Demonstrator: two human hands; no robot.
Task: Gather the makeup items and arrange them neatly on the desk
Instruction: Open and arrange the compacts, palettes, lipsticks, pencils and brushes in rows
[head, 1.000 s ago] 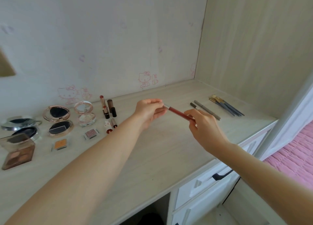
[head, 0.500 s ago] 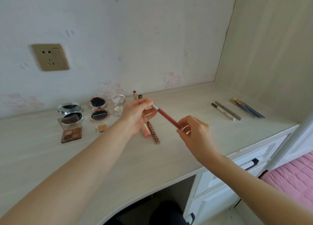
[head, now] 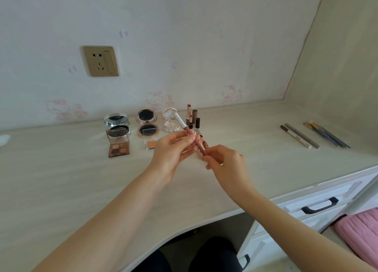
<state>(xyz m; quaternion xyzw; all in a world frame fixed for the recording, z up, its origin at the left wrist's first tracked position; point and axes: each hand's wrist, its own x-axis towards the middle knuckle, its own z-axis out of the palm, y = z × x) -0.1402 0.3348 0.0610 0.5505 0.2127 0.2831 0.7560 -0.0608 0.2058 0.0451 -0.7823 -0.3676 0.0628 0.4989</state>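
While both hands pinch it, lip pencil (head: 192,136) now steeper, left hand (head: 173,151), right hand (head: 227,165) closer together.

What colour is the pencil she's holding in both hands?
The pencil has a dusty reddish-pink barrel with a silver-white cap end, seen in the head view.

On the desk (head: 245,169), compacts (head: 146,121) and lipsticks (head: 191,119) lie left near the wall (head: 184,36), pencils (head: 298,137) and brushes (head: 327,135) far right, both hands (head: 171,155) holding a pencil (head: 190,133) between.
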